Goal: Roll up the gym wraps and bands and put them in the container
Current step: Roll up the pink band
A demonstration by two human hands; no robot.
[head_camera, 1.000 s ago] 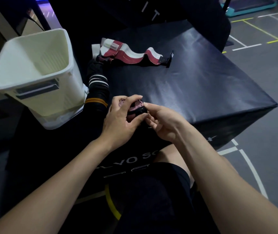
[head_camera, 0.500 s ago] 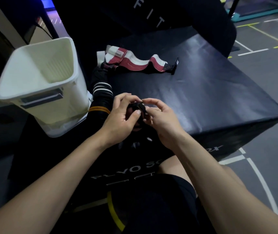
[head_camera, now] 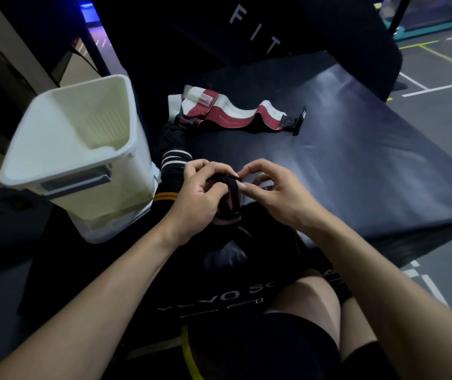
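Note:
My left hand (head_camera: 196,198) grips a small rolled wrap (head_camera: 229,202), pinkish with a black strap over it, above the near edge of the black plyo box (head_camera: 356,160). My right hand (head_camera: 271,192) pinches the black strap at the top of the roll with thumb and forefinger. A red and white wrap (head_camera: 235,115) lies unrolled at the back of the box. A black wrap with white and orange stripes (head_camera: 171,165) lies stretched beside the container. The cream plastic container (head_camera: 76,149) stands at the left, tilted, with nothing visible inside.
A dark padded block with white letters (head_camera: 246,26) rises behind the box. Grey gym floor with painted lines (head_camera: 433,86) lies to the right. My bare knees and dark shorts (head_camera: 287,338) are close below the box's front edge.
The view has shifted, so the box and container sit lower in frame. My hands stay on the roll; my right fingers now pinch the black strap at the top of the roll.

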